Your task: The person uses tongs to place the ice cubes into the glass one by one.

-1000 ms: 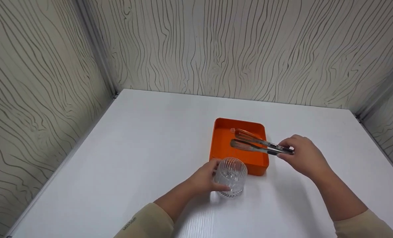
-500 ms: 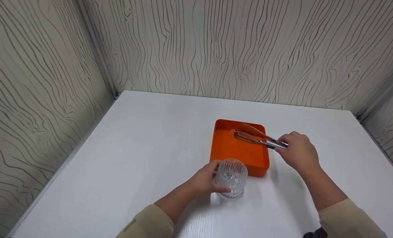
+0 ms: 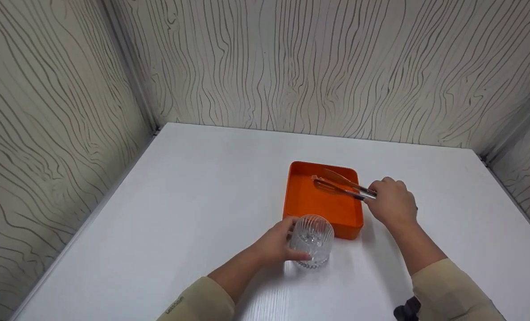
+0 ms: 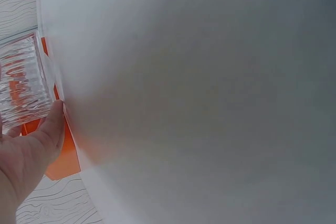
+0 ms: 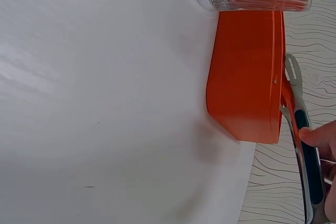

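Observation:
My left hand [image 3: 271, 244] grips a clear ribbed glass tumbler [image 3: 314, 238] by its side, just in front of the orange tray [image 3: 298, 198]. Something clear shows low inside the tumbler; I cannot tell what. In my right hand [image 3: 393, 200] are metal serving tongs [image 3: 348, 192], their handles [image 5: 310, 166] dark-padded and the thumb pressing on one. Slotted tong heads reach down into the tray, spread apart. Beside the nearer tip lies a small clear piece [image 3: 314, 177], like an ice cube. From the right wrist view, the tray wall hides the tips.
A white table [image 3: 193, 196] lies under everything, bounded by wood-patterned panels [image 3: 265, 62] at the back and sides. Near the right sleeve [image 3: 452, 285] a dark rounded object [image 3: 407, 309] shows at the bottom edge.
My right hand has shifted left and slightly away from me, lowering the tongs into the tray beside the clear piece. The left hand and tumbler stay put.

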Motion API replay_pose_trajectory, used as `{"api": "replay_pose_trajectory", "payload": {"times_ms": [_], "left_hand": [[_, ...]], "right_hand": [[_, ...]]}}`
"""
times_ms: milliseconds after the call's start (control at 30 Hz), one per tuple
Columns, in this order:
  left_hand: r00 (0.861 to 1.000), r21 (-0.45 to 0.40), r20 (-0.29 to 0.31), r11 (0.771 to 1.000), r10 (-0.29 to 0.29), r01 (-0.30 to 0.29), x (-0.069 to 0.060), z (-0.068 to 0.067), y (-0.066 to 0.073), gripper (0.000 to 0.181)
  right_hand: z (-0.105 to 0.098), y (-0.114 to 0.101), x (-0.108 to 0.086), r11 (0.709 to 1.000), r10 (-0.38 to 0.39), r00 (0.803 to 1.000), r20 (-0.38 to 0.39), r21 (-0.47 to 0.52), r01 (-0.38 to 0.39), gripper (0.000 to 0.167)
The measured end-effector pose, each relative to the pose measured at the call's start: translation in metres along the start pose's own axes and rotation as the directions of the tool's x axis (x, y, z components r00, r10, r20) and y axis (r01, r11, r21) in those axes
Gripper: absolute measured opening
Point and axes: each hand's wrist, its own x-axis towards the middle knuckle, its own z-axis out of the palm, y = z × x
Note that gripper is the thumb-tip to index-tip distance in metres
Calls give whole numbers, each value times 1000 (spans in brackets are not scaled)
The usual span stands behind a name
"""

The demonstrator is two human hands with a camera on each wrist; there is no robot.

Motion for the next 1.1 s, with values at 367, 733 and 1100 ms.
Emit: {"api": "replay_pose_trajectory", "payload": {"times_ms": [367, 733, 1100], "left_hand": [[1000, 3, 5, 1000, 25, -25, 1, -1, -1, 72], [1000, 2, -2, 1000, 11, -11, 2, 0, -2, 72], [1000, 8, 2, 1000, 27, -27, 1, -1, -2, 72]], "right_hand": [[7, -6, 7, 997, -14, 1000, -16, -77, 13, 19], [16, -10, 14, 991, -11, 1000, -9, -133, 10, 22], [23, -13, 17, 990, -10, 1000, -20, -139, 7, 16]]}}
